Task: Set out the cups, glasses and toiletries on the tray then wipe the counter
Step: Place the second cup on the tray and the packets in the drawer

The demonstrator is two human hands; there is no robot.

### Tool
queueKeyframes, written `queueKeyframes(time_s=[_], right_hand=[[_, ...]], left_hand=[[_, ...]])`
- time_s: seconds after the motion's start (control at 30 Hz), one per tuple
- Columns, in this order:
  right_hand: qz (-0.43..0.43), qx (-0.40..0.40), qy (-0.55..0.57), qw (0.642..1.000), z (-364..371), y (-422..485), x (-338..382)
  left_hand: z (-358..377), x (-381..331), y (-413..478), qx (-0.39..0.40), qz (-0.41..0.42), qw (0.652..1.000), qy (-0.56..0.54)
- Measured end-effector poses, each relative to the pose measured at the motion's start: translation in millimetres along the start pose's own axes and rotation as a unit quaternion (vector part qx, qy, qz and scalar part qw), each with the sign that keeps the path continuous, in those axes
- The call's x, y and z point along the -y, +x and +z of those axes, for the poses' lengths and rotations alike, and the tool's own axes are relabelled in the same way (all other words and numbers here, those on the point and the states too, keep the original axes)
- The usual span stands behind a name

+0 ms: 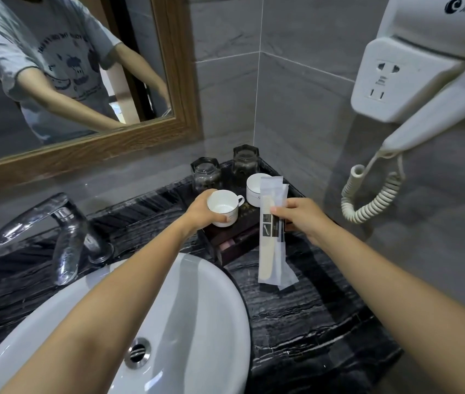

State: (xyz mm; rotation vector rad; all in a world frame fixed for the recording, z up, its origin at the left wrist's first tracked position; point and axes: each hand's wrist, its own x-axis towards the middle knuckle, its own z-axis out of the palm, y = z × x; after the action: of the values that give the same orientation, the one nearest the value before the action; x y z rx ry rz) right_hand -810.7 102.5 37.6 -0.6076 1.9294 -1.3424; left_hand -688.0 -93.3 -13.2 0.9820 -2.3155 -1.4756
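Note:
A dark wooden tray (227, 237) sits in the counter's back corner. My left hand (201, 213) grips a white handled cup (223, 207) over the tray's front left. A second white cup (254, 187) stands further back on the tray. Two clear faceted glasses stand at the rear, one on the left (206, 173) and one on the right (246, 162). My right hand (301, 216) pinches clear toiletry packets (271, 231), a comb and a toothbrush, held upright above the tray's right side.
A white basin (197, 308) fills the lower left, with a chrome tap (63, 231) behind it. The counter is black marble (310, 322). A wall hair dryer (413, 89) and its coiled cord (370, 194) hang at the right. A wood-framed mirror (83, 143) is at upper left.

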Motion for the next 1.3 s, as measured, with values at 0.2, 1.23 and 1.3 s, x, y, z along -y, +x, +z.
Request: queueKeyframes(time_s=[0.2,1.23,1.3], right_hand=[[-0.016,0.002,0.004,1.0,1,-1,1],[-0.16,0.026,-0.413,0.896,7,30,-72],[-0.183,0.033,-0.436,0.88,11,33,-82]], left_hand=[[-3,-8,-9,-0.015,0.024,0.997,0.077],[5,-14,-110,-0.071,-0.096,0.942,-0.314],[8,-8,-109,-0.067,-0.105,0.935,-0.331]])
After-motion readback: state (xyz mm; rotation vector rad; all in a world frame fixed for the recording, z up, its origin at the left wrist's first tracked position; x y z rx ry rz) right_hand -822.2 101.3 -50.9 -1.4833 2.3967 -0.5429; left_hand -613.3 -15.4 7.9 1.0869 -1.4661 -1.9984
